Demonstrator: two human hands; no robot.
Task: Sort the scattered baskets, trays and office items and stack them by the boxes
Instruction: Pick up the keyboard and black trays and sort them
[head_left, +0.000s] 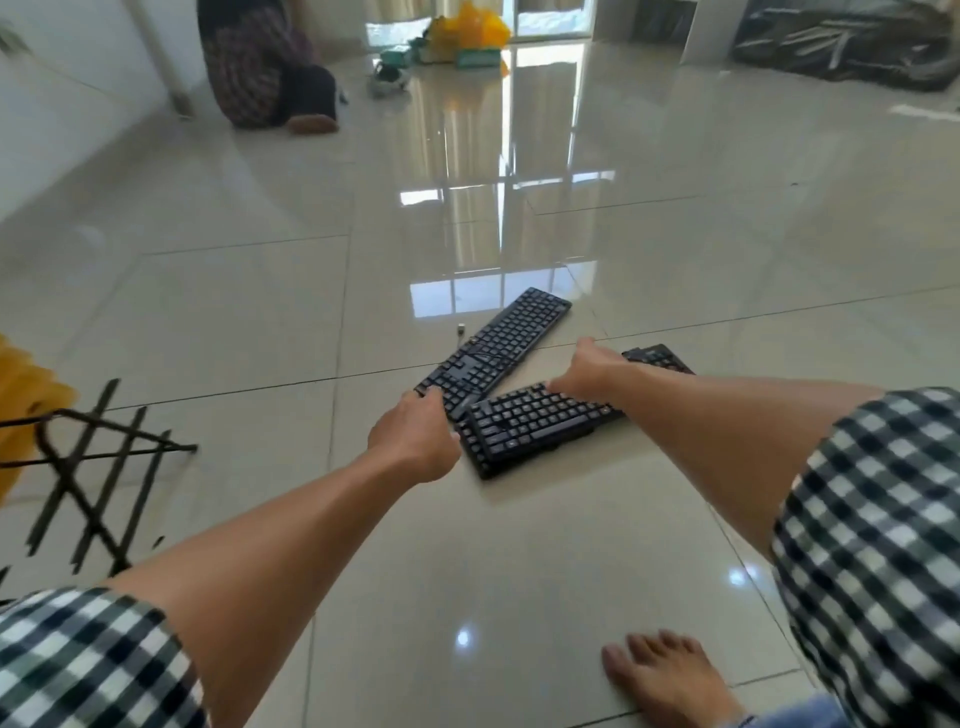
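Note:
Two black keyboards lie on the tiled floor in a rough V. The slim keyboard (506, 338) runs away to the upper right, with a cable and a USB plug (460, 328) beside it. The thicker keyboard (540, 423) lies across its near end. My left hand (415, 439) grips the near left corner of the slim keyboard. My right hand (589, 371) reaches over the thicker keyboard, fingers curled at its far edge; I cannot see whether they hold it.
A black wire rack (98, 457) stands at the left, with something yellow (26, 395) behind it. My bare foot (670, 675) is at the bottom right. A person (265, 67) crouches at the far left, near yellow bags (470, 26). Dark bags (852, 41) lie far right.

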